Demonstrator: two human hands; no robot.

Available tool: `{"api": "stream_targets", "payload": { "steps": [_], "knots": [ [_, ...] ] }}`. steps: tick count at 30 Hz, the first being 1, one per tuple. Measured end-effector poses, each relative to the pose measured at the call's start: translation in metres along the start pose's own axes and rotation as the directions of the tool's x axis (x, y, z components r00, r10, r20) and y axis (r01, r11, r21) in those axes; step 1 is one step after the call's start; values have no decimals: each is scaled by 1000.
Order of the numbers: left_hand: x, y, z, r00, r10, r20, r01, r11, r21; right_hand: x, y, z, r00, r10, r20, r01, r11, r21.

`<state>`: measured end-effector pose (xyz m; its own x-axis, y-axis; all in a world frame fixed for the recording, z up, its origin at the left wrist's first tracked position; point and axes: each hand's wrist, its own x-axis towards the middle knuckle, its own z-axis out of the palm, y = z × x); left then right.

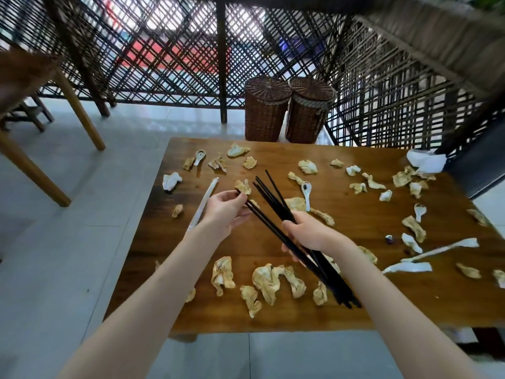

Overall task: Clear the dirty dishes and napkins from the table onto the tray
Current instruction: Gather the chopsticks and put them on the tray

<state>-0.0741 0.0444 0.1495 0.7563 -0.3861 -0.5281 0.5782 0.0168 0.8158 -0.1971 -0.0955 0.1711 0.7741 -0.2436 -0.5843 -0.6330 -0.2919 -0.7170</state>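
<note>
A brown wooden table (355, 220) is strewn with several crumpled, stained napkins (270, 280). My right hand (308, 233) grips a bundle of black chopsticks (276, 198) over the table's middle. My left hand (226, 212) pinches the far end of one black chopstick (269, 224) that runs down into the bundle. Three white spoons lie on the table: one at the far left (199, 156), one in the middle (306, 194), one at the right (419, 211). White paper chopstick sleeves lie at the left (203, 205) and at the right (440, 251). No tray is in view.
Two lidded wicker baskets (289, 110) stand on the floor behind the table, in front of a dark lattice screen (191, 56). Another wooden table (30, 86) stands at the far left. A white tissue pack (427, 161) sits at the table's far right corner. Grey tiled floor lies to the left.
</note>
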Motion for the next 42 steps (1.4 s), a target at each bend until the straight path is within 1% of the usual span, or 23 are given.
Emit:
{"api": "stream_targets", "payload": {
  "steps": [3,6,12,15,20,23,26,31,34,39,42],
  "knots": [
    [-7,-1,12,1000,24,14,-24,1000,20,-9,5,-6,1000,-15,-27,15,1000,-18],
    [-12,-3,23,998,62,17,-63,995,79,-16,14,-10,998,-22,-61,22,1000,-13],
    [-25,-20,47,992,124,-16,-121,984,130,-29,41,-21,993,-77,-93,75,997,-15],
    [-32,-27,63,988,152,-33,-146,978,146,-37,52,-32,991,-86,-106,87,996,12],
    [-42,-36,95,981,187,-44,-177,971,162,-52,70,-56,982,-146,-118,143,989,-34],
    [-46,-44,120,979,199,-44,-191,970,153,-60,85,-74,978,-159,-131,146,984,-105],
    [-49,-56,141,981,191,-38,-185,974,130,-66,104,-91,977,-149,-152,132,985,-112],
    [-50,-78,180,988,155,1,-155,982,112,-74,139,-115,982,-104,-160,101,994,-32],
    [-43,-89,212,990,138,38,-142,983,116,-77,163,-137,981,-66,-181,67,998,0],
    [-28,-113,273,990,93,104,-107,985,138,-81,209,-179,978,-26,-206,26,1000,-1],
    [-15,-126,314,989,46,140,-67,987,146,-79,234,-213,970,-9,-244,6,1000,-12]
  ]
}}
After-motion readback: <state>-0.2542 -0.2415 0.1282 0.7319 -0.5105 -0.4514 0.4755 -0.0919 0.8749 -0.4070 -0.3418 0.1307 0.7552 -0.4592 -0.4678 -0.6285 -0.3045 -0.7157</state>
